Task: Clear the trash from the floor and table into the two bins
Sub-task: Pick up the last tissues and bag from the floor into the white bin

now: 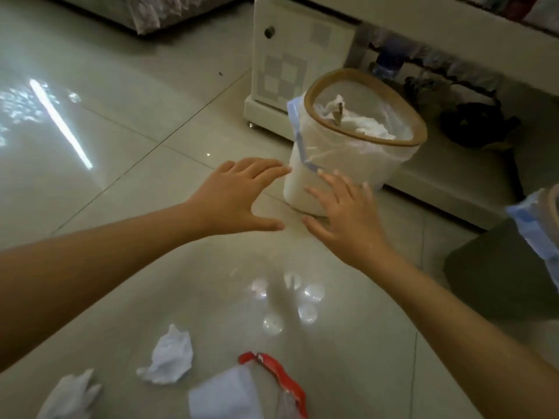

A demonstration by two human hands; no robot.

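- Nearest, on the tiled floor (127,140): a clear plastic wrapper with a red strip (273,378) over a white sheet, a crumpled white tissue (171,356) just left of it, and another tissue (71,396) at the near left edge.
- Further in, both bare arms reach forward. The left hand (234,196) is spread flat, fingers straight, its fingertips at the left side of the bin and holding nothing.
- The right hand (348,220) is likewise spread with straight fingers, against the bin's near wall, gripping nothing.
- The white bin (338,164) stands beyond them, lined with a clear bag under a tan rim ring, white paper trash inside.
- At the right edge, part of a second bin (541,225).
- Farthest: a white cabinet (290,49) behind the bin.
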